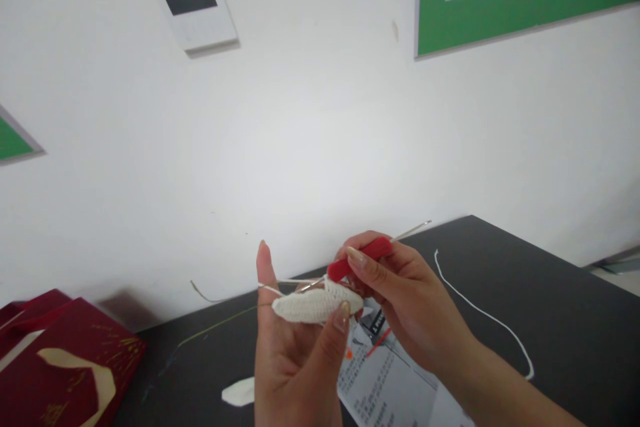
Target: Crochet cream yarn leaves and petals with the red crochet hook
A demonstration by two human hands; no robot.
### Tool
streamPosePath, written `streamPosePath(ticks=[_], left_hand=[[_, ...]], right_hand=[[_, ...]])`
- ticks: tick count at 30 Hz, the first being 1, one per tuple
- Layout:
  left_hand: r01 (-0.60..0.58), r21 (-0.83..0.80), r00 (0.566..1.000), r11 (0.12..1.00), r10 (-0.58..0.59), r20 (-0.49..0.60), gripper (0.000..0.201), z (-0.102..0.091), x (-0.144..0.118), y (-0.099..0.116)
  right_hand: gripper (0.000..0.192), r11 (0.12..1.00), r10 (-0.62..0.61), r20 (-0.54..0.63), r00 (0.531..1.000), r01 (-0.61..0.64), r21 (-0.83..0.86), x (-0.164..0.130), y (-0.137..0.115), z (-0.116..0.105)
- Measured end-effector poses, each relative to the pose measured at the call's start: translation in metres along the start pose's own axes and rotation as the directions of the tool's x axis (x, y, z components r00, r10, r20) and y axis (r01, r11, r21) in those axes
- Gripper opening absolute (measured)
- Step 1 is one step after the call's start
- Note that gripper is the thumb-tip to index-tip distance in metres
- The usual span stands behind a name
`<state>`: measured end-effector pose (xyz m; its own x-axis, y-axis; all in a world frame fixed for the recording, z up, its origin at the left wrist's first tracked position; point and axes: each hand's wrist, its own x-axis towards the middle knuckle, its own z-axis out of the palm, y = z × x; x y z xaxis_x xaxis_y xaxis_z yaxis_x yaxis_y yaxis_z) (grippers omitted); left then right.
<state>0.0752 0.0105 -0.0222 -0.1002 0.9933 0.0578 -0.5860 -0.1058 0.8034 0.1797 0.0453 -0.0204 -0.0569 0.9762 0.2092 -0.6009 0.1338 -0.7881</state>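
On the tabletop point(550, 307), the gift bag point(65, 360) lies far left, the printed sheet point(390, 380) centre, the yarn strand point(480, 310) right.

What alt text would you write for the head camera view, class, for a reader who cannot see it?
A left hand pinches a small white crocheted piece while the right hand works a red-handled metal crochet hook into it. Below lie a black table, a loose white yarn strand, a printed paper sheet and a dark red gift bag.
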Motion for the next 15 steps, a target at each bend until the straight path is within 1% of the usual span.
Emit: streamPosePath(ticks=[3, 9, 15], left_hand=[[-0.001, 0.012, 1.0, 1.0, 0.001, -0.023, 0.089, -0.0005, -0.0013, 0.0007], [-0.033, 0.015, 0.999, 0.999, 0.034, -0.042, 0.091, 0.0012, -0.0043, 0.0014], [-0.014, -0.007, 0.999, 1.0, 0.013, -0.035, 0.087, -0.0002, -0.0056, 0.0018]], right_hand=[[0.016, 1.0, -0.003, 0.014, 1.0, 0.003, 0.002, -0.0004, -0.0015, 0.0003], [0.013, 1.0, -0.009, 0.042, 0.999, 0.008, 0.004, -0.0011, -0.0027, 0.0005], [0.011, 0.999, -0.027, 0.063, 0.998, 0.025, 0.033, -0.0015, -0.0047, 0.0014]])
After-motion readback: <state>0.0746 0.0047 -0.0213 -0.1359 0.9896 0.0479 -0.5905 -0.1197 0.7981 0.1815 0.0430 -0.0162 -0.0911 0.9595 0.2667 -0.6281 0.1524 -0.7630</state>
